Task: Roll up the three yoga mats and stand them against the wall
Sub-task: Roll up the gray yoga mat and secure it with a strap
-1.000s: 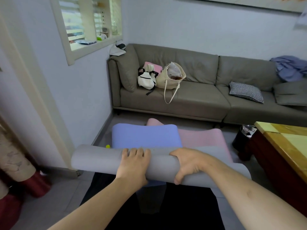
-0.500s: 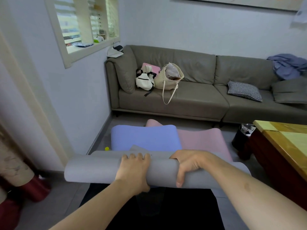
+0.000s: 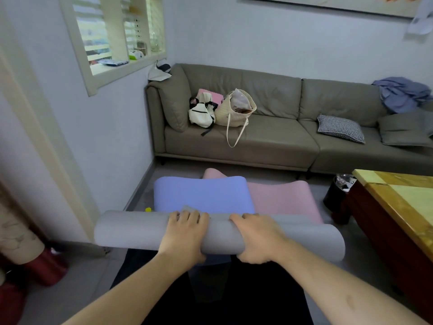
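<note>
The grey yoga mat is rolled, its long axis running left to right across the person's front. The left hand and right hand grip its middle, fingers curled over the top. The blue mat and pink mat lie flat on the floor just beyond, toward the sofa.

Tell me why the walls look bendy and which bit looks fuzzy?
Head view: the wide lens curves the door frame and window frame near the edges. Daylight through the window washes out the blinds. The paper at the top right corner is smeared, and so is the red pot at bottom left. The hands and grey mat look fairly sharp.
</note>
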`<state>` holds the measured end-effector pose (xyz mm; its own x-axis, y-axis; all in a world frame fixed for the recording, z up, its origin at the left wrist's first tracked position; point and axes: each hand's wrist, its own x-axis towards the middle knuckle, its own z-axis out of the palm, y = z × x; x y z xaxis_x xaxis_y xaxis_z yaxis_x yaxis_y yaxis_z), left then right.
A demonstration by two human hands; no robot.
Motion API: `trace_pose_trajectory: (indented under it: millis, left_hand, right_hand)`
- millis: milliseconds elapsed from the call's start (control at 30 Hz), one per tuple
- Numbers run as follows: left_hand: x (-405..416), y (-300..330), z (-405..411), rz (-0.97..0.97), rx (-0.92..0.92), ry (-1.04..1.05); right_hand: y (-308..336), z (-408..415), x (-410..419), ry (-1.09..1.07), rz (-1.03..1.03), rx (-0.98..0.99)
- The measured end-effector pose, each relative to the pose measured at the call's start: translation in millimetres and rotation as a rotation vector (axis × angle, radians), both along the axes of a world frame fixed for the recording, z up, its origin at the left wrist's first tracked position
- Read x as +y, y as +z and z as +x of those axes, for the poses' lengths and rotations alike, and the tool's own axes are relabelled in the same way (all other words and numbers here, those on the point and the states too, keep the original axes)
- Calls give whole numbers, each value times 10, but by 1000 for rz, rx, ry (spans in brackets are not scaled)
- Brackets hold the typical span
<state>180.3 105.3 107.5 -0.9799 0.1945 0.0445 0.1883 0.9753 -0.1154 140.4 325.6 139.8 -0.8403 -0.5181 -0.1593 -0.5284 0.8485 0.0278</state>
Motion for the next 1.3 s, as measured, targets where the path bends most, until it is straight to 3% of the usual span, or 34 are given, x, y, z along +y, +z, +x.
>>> trace_pose_trajectory:
  millis: [133,267,567,800,900,1133,1300]
  left_hand:
    - [13,-140,-4,13,149,24]
    - [1,31,-81,-44,14,43]
    - [-55,339,-299,16,-160,-37]
    - [-59,526,-330,31,-367,-30]
    - [-77,418,-275,37,-276,-46]
    - [-63,-212,53,-6,167,-18]
    - [-30,-118,-22,-23,114,39]
  right_hand:
    - [107,-128,-46,-32,-22,-119]
    - [148,-195,-88,-35,10,-165]
    - [-273,187,-80,24,-30,339]
    - [-388,232,-135,0,-40,404]
    - [-368,150,-139,10,-17,366]
    - [-163,-36,-209,-3,12,195]
    - [-131,-69,-228,-21,-13,168]
